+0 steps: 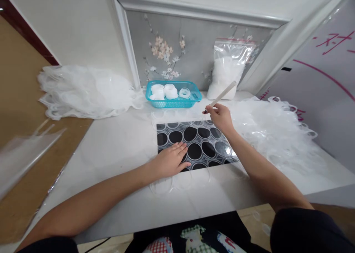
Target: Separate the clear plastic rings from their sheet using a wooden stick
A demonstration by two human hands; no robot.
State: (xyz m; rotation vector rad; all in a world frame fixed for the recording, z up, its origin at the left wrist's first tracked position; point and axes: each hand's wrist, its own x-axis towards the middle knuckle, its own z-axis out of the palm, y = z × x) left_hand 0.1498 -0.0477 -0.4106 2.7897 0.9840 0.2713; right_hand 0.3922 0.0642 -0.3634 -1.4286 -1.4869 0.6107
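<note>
My left hand [170, 159] lies flat with fingers stretched on the left part of a dark sheet [194, 151] patterned with black circles in pale rings. Clear, thin ring-shaped plastic [162, 186] sticks out past the sheet's front edge, hard to see on the white table. Above the sheet's far right corner, my right hand [220, 117] pinches a slim, whitish stick-like tool [225, 93]. Its long end points up and to the right, and a small dark tip shows by the fingertips. I cannot tell the tool's exact kind.
A blue plastic basket [173, 104] with white rolls [170, 92] stands behind the sheet. Beside it leans a zip bag [229, 70] of white material. Translucent plastic pieces are heaped at left [88, 92] and right [277, 134]. A framed floral panel [191, 42] backs the white table [111, 149].
</note>
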